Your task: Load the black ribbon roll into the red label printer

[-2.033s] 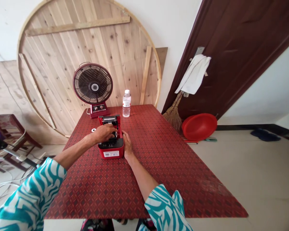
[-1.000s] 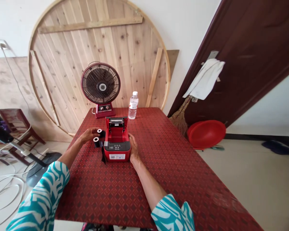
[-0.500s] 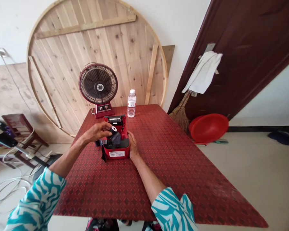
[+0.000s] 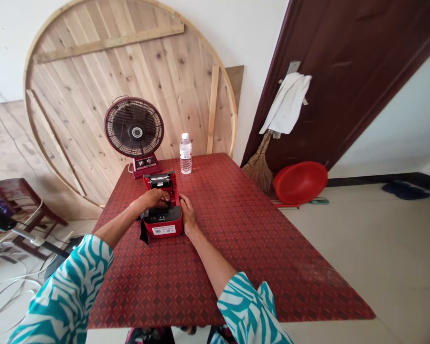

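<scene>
A red and black label printer (image 4: 165, 228) stands on the table with its lid raised at the back, showing a metal roller. My left hand (image 4: 155, 198) reaches down into its open compartment, fingers bent around a dark roll that is mostly hidden beneath them. Against the printer's right side lies my right hand (image 4: 188, 212), gripping the red casing with the thumb near the top edge. A black strap (image 4: 144, 232) hangs from the printer's left front corner.
The table (image 4: 236, 267) has a red patterned cover. A red fan (image 4: 143, 162) and a water bottle (image 4: 186, 155) stand behind the printer. To the right are a broom (image 4: 260, 165), a red basin (image 4: 301, 181) and a door with a white towel (image 4: 288, 102).
My left hand has lowered the dark roll from above the printer into its compartment. The right hand stays on the casing. The whole view has shifted slightly.
</scene>
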Motion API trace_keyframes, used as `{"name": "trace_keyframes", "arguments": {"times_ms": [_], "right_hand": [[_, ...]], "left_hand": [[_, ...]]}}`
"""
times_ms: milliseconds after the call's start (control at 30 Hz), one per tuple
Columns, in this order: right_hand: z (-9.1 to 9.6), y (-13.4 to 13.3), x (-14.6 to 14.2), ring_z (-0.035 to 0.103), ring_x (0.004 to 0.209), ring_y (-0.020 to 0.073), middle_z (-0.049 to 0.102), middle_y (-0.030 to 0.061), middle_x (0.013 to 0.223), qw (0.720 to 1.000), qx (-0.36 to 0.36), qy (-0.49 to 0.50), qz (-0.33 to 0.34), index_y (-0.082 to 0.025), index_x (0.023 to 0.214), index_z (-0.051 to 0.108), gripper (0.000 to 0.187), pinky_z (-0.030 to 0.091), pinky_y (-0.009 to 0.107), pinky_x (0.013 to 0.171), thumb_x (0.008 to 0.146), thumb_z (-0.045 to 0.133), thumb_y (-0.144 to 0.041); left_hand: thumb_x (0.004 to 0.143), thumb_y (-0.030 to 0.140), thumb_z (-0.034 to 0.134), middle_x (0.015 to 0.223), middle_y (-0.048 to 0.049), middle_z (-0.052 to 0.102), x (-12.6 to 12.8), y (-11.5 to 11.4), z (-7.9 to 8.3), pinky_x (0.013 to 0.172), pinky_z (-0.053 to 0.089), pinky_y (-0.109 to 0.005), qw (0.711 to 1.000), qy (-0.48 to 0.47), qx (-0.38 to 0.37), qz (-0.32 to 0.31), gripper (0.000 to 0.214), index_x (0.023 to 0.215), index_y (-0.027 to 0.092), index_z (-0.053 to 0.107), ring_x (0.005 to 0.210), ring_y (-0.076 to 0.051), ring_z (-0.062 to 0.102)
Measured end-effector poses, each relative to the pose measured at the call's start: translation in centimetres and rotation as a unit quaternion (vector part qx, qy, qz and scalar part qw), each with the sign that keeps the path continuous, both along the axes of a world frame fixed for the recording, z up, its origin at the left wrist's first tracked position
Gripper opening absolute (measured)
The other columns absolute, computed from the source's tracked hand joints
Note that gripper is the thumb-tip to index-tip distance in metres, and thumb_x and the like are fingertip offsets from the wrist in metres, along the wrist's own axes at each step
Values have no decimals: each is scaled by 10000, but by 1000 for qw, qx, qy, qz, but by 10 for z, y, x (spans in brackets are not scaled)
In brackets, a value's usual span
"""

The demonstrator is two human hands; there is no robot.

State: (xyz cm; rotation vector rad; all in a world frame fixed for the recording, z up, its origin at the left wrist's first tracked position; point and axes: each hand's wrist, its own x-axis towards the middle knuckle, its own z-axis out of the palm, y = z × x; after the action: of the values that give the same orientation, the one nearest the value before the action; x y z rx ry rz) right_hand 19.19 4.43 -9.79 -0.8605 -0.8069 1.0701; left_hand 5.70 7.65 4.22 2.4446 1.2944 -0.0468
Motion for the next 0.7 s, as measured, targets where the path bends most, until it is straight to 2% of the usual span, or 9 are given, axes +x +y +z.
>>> {"name": "trace_keyframes", "arguments": {"times_ms": [100,200,267,333,433,533,600,633,700], "right_hand": [[29,16,8,511,1223,220,644,5,1237,999,1,-28,-20,-276,1117,642,391,328,428,1104,794,562,-481],[72,37,13,476,1269,211,608,7,1289,995,69,-67,-32,-266,1140,630,405,282,435,1138,822,532,-495],[97,42,13,516,1222,208,639,5,1230,987,123,-106,0,-260,1107,644,394,319,428,1117,837,511,-514],[110,36,11,544,1180,209,665,13,1167,977,151,-150,5,-255,1086,652,384,353,416,1089,856,490,-517],[103,9,11,578,1124,204,666,37,1144,965,169,-197,-24,-260,1171,604,390,401,406,1039,910,421,-487],[77,-22,16,622,1041,201,650,73,1165,948,204,-239,-39,-251,1222,562,397,452,402,974,933,399,-468],[62,-35,19,639,1001,194,643,83,1158,939,222,-259,-47,-254,1243,542,385,468,403,950,948,379,-442],[56,-39,20,639,1006,193,640,83,1155,935,228,-266,-51,-260,1251,533,378,467,407,954,954,369,-427],[48,-42,20,632,1033,195,629,83,1161,929,238,-279,-53,-271,1272,512,370,463,417,965,961,361,-403]], "left_hand": [[806,240,592,1007,-36,735,-13,-21,9,810,491,-235,994,-105,5,21,222,993,182,695,908,-177,675],[876,325,520,1005,-35,729,-27,-52,12,818,495,-255,980,-186,60,37,261,1019,190,691,891,-170,666],[899,326,498,1016,-53,723,-32,-72,8,864,486,-274,972,-212,100,2,268,1009,188,699,935,-175,654],[919,308,475,1056,-78,713,-33,-87,0,916,469,-306,965,-214,145,-44,274,1005,189,706,998,-187,636],[936,285,449,1137,-98,689,-32,-101,-13,933,461,-374,956,-182,213,-82,287,1062,206,695,1072,-216,606],[930,255,461,1171,-99,678,-32,-108,-21,925,452,-426,940,-157,279,-116,283,1121,209,665,1110,-242,584],[925,221,457,1167,-97,679,-35,-108,-22,915,449,-419,925,-168,312,-134,292,1147,201,645,1101,-234,586],[924,191,438,1173,-99,675,-38,-107,-22,907,450,-406,920,-179,325,-126,308,1163,194,632,1092,-224,588],[907,116,384,1201,-108,656,-44,-102,-22,884,454,-390,914,-192,350,-69,368,1195,176,606,1079,-213,585]]}}
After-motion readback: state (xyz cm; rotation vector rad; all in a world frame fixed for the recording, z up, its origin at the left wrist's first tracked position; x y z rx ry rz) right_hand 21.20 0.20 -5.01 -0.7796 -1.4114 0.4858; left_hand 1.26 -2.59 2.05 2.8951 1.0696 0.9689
